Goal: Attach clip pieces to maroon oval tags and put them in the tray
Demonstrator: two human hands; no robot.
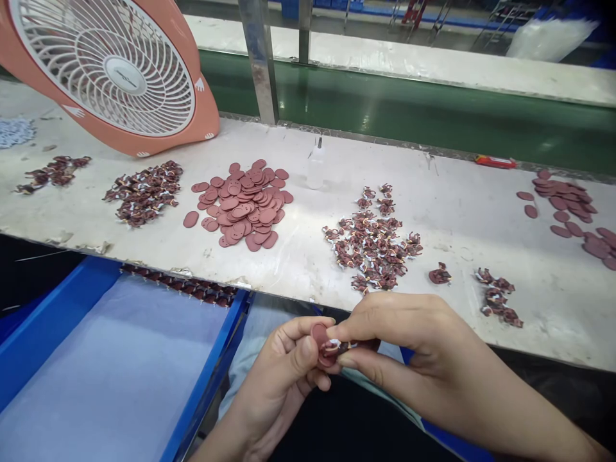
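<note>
In front of the bench edge, my left hand (282, 369) is closed, pinching a reddish-brown oval disc (318, 333) between thumb and fingers. My right hand (423, 350) grips a small brown figurine (335, 347) with white and yellow details, pressed against the disc's face. Fingers hide part of both pieces. Just beyond the hands lies a heap of similar figurines (370, 250). To its right sits one figurine on a disc (439, 274), and then a small cluster of figurines (498, 298). A large pile of oval discs (248, 208) is farther left.
An orange fan (208, 109) stands at the back left near more figurines (144, 192). A small white bottle (316, 165) and a red-and-yellow tool (495, 162) lie toward the back. More discs (568, 199) are at right. A blue tray (205, 385) below the bench holds rowed figurines (185, 287).
</note>
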